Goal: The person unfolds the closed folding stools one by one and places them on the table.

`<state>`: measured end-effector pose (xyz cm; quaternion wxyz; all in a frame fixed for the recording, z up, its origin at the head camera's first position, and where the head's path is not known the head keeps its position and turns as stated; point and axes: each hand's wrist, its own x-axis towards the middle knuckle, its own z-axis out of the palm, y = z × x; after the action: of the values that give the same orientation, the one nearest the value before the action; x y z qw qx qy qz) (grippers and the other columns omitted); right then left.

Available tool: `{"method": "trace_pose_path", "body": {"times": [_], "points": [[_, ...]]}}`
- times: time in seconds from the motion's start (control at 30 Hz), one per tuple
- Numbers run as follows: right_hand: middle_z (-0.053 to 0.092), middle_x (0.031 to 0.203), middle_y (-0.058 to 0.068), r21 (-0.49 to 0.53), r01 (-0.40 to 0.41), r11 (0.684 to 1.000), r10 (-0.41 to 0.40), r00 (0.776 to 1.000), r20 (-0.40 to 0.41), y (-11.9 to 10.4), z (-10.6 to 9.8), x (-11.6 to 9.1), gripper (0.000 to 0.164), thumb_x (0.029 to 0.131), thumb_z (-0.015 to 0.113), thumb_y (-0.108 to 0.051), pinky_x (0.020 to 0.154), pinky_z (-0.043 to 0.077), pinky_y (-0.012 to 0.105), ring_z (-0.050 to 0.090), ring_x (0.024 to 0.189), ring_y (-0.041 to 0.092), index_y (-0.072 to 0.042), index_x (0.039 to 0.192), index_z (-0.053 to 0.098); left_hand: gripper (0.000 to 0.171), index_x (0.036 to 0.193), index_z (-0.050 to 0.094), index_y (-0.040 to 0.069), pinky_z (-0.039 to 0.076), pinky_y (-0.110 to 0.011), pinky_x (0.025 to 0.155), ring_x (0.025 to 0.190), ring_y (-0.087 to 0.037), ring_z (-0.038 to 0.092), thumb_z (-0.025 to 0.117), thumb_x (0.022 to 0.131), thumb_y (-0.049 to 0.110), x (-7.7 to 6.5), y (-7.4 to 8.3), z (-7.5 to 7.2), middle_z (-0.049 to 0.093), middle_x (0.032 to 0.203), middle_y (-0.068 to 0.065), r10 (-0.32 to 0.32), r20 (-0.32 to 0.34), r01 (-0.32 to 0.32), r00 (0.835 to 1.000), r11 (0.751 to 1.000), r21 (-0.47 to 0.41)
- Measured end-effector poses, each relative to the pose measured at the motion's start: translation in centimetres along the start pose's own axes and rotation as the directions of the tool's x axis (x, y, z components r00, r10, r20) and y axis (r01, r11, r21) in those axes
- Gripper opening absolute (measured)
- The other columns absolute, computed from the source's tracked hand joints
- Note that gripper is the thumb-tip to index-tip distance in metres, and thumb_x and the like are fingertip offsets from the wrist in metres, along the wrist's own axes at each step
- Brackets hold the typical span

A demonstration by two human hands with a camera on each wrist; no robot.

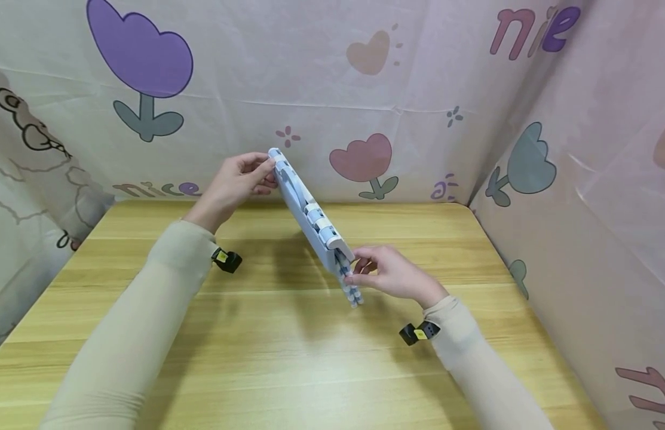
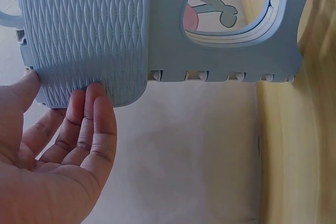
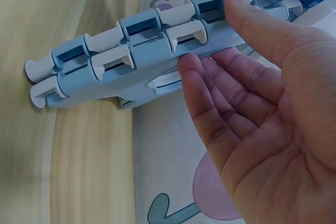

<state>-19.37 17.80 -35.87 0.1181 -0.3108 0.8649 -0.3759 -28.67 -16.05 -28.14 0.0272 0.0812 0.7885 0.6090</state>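
A pale blue and white plastic folding stool (image 1: 304,218) stands folded flat and slanted over the table. My left hand (image 1: 232,185) grips its far upper corner, thumb on the edge and fingertips against the woven-textured panel (image 2: 86,35). Beside that panel, a leg section (image 2: 168,30) shows a rounded cut-out. My right hand (image 1: 394,272) pinches the near end; in the right wrist view its thumb lies on one side and its fingers on the other. Rows of blue and white hinge knuckles (image 3: 142,27) run along the edge there. Part of the left hand's grip is hidden behind the stool.
The wood-grain table (image 1: 289,370) spreads under both arms. A pale curtain (image 1: 246,71) printed with flowers and letters hangs at the back and both sides. Small black cameras are strapped at the left wrist (image 1: 226,260) and the right wrist (image 1: 418,333).
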Motion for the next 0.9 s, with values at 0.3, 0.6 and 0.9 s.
{"method": "trace_pose_path", "body": {"times": [0.3, 0.6, 0.9], "points": [[0.079, 0.103, -0.002, -0.021, 0.011, 1.000, -0.011, 1.000, -0.009, -0.6, 0.7, 0.0, 0.022, 0.099, 0.079, -0.024, 0.087, 0.061, 0.030, 0.071, 0.092, 0.010, -0.013, 0.118, 0.075, 0.049, 0.145, 0.063, 0.008, 0.066, -0.030, 0.092, 0.098, -0.017, 0.075, 0.062, 0.109, 0.040, 0.3, 0.3, 0.6, 0.071, 0.110, -0.002, 0.024, -0.038, -0.023, 0.999, 0.999, 0.023], [0.078, 0.101, -0.001, -0.025, 0.046, 0.999, -0.047, 0.998, -0.036, -0.5, 1.4, 0.1, 0.018, 0.099, 0.078, -0.024, 0.085, 0.063, 0.028, 0.071, 0.090, 0.009, -0.013, 0.113, 0.074, 0.046, 0.146, 0.061, 0.007, 0.066, -0.033, 0.093, 0.099, -0.019, 0.075, 0.063, 0.109, 0.035, 0.3, 0.5, 1.8, 0.069, 0.114, -0.007, 0.078, -0.068, -0.077, 0.995, 0.997, 0.017], [0.079, 0.105, 0.002, 0.013, 0.058, 0.998, -0.057, 0.997, -0.053, -0.9, 2.1, 0.4, 0.027, 0.099, 0.077, -0.025, 0.089, 0.063, 0.028, 0.071, 0.093, 0.011, -0.010, 0.122, 0.075, 0.042, 0.145, 0.061, 0.011, 0.066, -0.033, 0.092, 0.107, -0.024, 0.075, 0.067, 0.108, 0.029, -0.6, 0.8, 3.1, 0.069, 0.129, -0.015, 0.117, -0.012, -0.116, 0.993, 0.992, 0.056]]}}
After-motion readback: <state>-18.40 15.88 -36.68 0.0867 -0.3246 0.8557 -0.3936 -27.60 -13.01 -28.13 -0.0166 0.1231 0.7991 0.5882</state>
